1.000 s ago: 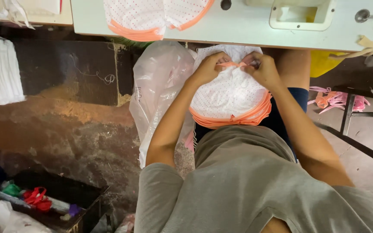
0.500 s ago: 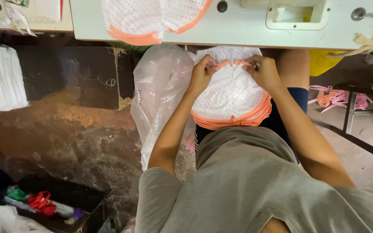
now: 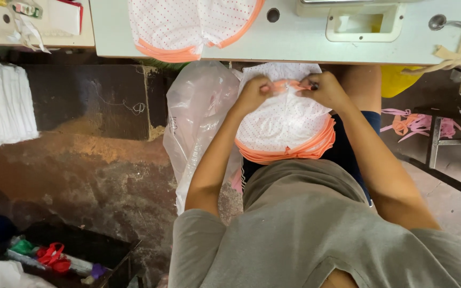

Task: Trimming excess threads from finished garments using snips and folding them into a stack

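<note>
A stack of white dotted fabric pieces (image 3: 284,125) with orange trim lies on my lap under the table edge. My left hand (image 3: 253,92) and my right hand (image 3: 326,89) both pinch the orange trim at the far edge of the top piece, close together, fingers closed on the fabric. More dotted pieces with orange trim (image 3: 188,26) lie on the white sewing table (image 3: 294,45) above.
A clear plastic bag (image 3: 196,122) hangs beside my left arm. Folded white cloth (image 3: 1,106) lies at the left. A dark box with red and green items (image 3: 54,256) sits at the lower left. Orange scraps (image 3: 412,122) lie on the floor at the right by a metal frame (image 3: 438,154).
Both hands have moved slightly up and away along the top piece's orange edge, staying pinched on it. The view has shifted a little.
</note>
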